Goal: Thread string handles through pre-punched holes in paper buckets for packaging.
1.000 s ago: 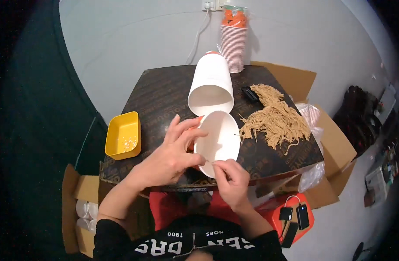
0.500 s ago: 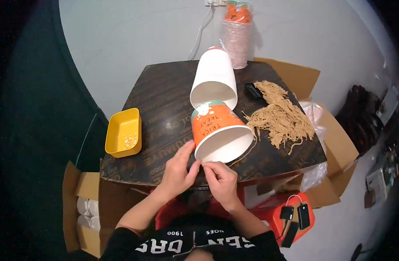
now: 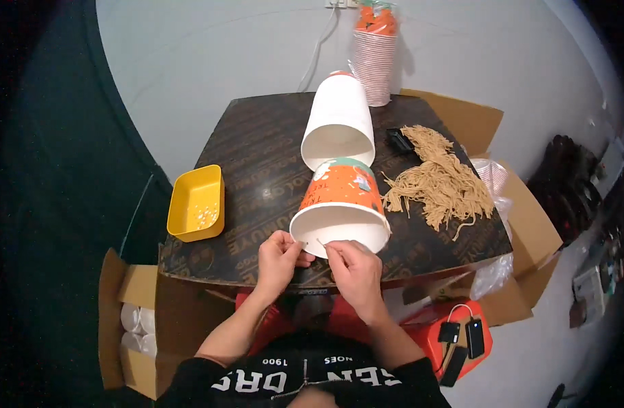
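Just past the fingers (image 3: 339, 256), the orange-printed paper bucket (image 3: 345, 196) is looking smooth; left of them, the yellow tub (image 3: 187, 196) is showing smooth plastic; rightward, tan cords (image 3: 455, 187) are looking matt, rough and fibrous.

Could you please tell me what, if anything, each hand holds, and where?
Left hand: the orange cup, by its rim; right hand: apparently a cord, by its tip.

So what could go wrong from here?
1. The right hand pinches just the short tip of a string at the mouth of the orange cup, so that grip could slip.
2. The cup lies on its side, with the left hand only at its rim; it might roll.
3. Its base sits right by the white cups, so a push could nudge them.
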Demonstrator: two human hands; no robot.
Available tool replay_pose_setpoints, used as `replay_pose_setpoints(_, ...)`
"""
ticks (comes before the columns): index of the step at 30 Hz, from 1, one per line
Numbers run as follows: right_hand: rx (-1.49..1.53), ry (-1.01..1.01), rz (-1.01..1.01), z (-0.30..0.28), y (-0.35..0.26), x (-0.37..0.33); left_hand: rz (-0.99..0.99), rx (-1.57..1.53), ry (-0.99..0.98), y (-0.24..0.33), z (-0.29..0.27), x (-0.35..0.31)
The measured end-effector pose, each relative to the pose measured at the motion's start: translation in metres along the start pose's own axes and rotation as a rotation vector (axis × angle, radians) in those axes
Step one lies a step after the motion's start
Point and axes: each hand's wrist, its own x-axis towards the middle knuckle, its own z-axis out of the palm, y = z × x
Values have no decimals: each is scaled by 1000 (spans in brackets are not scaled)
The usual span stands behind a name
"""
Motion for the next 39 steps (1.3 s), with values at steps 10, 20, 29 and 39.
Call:
replay_pose_setpoints(10, -295, -139, -38, 9, 2, -1, 175, -26, 0, -10, -8, -14)
replay_pose_setpoints(20, -286, -256, 93, 17, 6, 1, 148, -31, -4, -7, -9, -19)
replay_pose_setpoints(29, -195, -171, 3, 21, 17, -1, 142, -46, -5, -12, -8, -16)
replay_pose_setpoints(39, -202, -193, 16, 21, 15, 0, 153, -57, -13, -15, -10, -16)
